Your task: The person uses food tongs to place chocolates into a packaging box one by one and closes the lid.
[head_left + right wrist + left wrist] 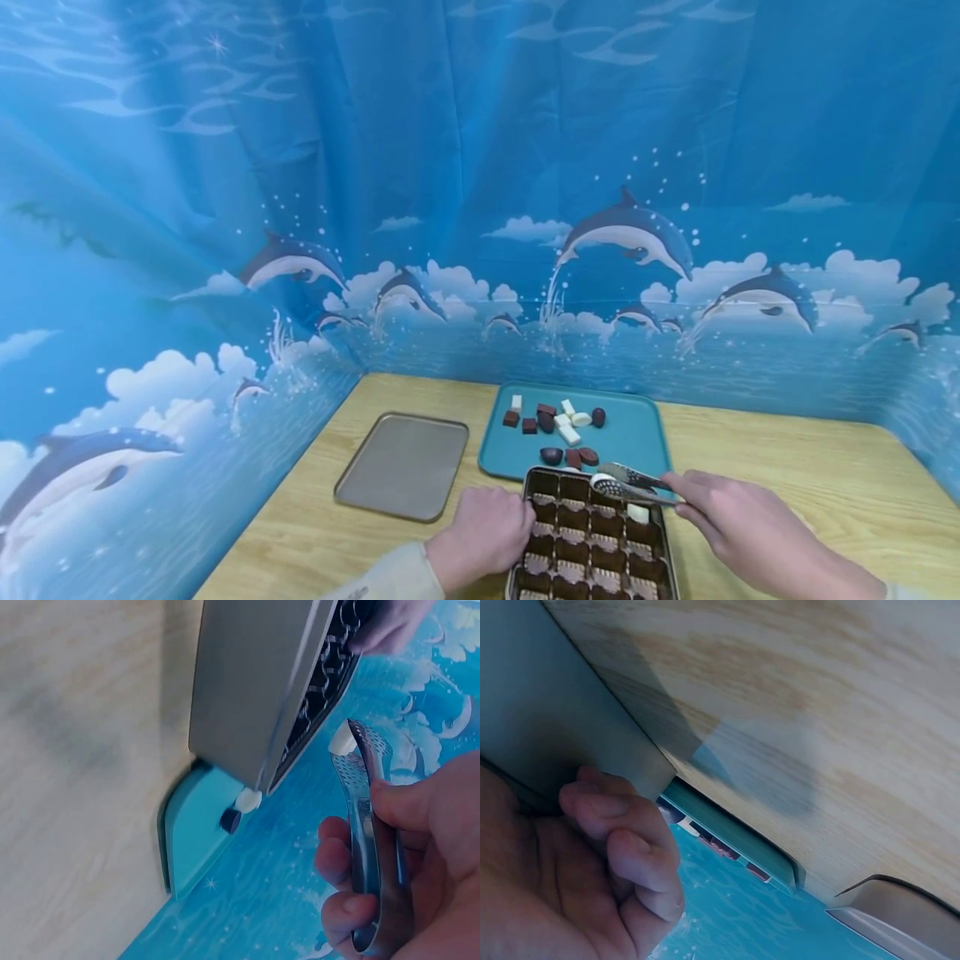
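Observation:
My right hand (738, 521) grips metal tongs (381, 877) with perforated tips. Between those tips a white chocolate (343, 740) is pinched, above the far part of a box (512, 583) with a brown divided insert (573, 522). One white chocolate (638, 513) sits in a compartment near the right side; the other compartments in view hold none. My left hand (487, 527) holds the box's left rim, its fingers (641, 859) curled beside the outer wall.
Behind the box lies a teal tray (637, 425) with several dark, brown and white chocolates (570, 434). A bare grey-brown metal tray (408, 462) is to the left on the wooden table (300, 533). A blue dolphin-print curtain (480, 167) closes off the back and sides.

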`<control>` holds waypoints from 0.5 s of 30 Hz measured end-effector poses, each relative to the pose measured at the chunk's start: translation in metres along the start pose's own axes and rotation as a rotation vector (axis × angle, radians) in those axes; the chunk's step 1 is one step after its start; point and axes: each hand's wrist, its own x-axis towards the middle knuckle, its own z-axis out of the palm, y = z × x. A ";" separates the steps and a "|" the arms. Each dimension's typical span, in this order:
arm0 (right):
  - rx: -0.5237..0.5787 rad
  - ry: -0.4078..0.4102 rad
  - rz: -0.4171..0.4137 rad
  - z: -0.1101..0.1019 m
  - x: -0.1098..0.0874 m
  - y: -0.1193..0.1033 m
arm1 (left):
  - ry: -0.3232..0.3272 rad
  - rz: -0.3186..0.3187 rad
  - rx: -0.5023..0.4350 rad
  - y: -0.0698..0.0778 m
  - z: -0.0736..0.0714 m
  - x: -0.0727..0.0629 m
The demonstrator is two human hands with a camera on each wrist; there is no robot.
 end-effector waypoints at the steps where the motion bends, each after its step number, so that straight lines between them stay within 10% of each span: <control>1: 0.000 -0.015 -0.003 0.001 -0.001 -0.001 | 0.002 0.003 0.005 0.000 0.000 0.000; 15: 0.038 -0.079 0.023 0.012 -0.004 0.001 | -0.020 -0.002 0.000 0.000 0.001 0.002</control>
